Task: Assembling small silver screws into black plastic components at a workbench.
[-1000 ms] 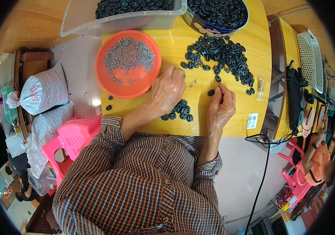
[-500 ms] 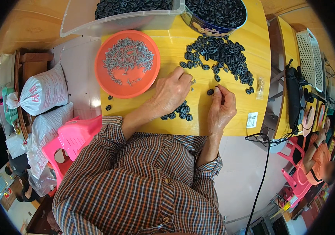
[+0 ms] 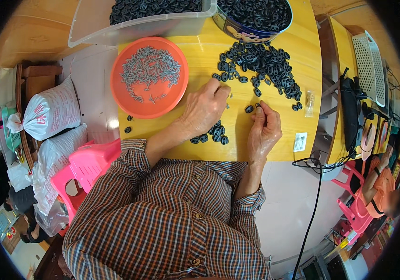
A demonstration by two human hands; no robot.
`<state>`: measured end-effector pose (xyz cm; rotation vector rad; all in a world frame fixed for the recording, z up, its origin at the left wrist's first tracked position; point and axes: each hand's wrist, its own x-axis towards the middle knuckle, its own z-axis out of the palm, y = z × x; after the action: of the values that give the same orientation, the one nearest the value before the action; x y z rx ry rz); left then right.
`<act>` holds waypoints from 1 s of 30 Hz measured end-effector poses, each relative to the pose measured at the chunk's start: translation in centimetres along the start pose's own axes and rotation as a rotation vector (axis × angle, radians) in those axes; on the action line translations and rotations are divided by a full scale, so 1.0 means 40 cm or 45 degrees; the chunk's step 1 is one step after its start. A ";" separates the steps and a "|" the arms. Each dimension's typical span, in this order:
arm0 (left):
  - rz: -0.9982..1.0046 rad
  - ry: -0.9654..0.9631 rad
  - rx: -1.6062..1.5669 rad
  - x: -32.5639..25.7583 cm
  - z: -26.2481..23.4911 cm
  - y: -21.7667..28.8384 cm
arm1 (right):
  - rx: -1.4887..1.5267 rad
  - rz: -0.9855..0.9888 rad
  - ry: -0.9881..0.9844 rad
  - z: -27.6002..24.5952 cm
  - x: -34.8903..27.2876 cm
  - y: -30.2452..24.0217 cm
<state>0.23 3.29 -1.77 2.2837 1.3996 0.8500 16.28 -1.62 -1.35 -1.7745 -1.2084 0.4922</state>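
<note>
My left hand [image 3: 205, 106] is closed over the yellow table [image 3: 172, 140], thumb and fingers pressed together; whatever they hold is hidden. Just right of its fingertips lie a few tiny grey pieces [image 3: 228, 106], too small to name. My right hand [image 3: 265, 125] pinches a small black plastic piece [image 3: 258, 105], mostly covered by thumb and forefinger. Close to the thumb tip is a black oval two-hole piece [image 3: 249, 109], like a cord lock. More of these ovals [image 3: 216, 138] form a small group below my left hand.
An orange-red plate [image 3: 116, 93] of tiny grey pieces sits at left. Behind stand a clear plastic bin [image 3: 162, 31] and a round tin [image 3: 244, 36], both full of black pieces. A loose black pile [image 3: 265, 63] spreads before the tin. A pink chair [image 3: 92, 163] stands left.
The whole view has shifted slightly left. The black oval by my right thumb shows a little more clearly, slightly apart from the fingertips; both hands keep nearly the same pose.
</note>
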 end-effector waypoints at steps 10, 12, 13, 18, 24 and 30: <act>-0.006 -0.191 0.019 0.019 -0.008 -0.016 | 0.066 0.113 -0.006 -0.008 -0.003 0.005; 0.007 -0.195 0.020 0.020 -0.012 -0.013 | 0.185 0.229 -0.014 -0.012 -0.005 -0.001; 0.004 -0.206 0.038 0.022 -0.014 -0.010 | 0.305 0.344 -0.021 -0.015 -0.006 -0.004; 0.011 -0.195 0.058 0.021 -0.014 -0.013 | 0.403 0.471 -0.039 -0.022 -0.004 -0.013; 0.105 -0.252 0.023 0.023 -0.018 -0.016 | 0.400 0.482 -0.044 -0.023 -0.004 -0.013; 0.181 -0.283 0.147 0.027 -0.016 -0.003 | 0.432 0.495 -0.044 -0.022 -0.006 -0.016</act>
<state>0.09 4.30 -1.00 2.5009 1.2299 0.5450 16.49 -2.16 -0.40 -1.7073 -0.7438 0.9001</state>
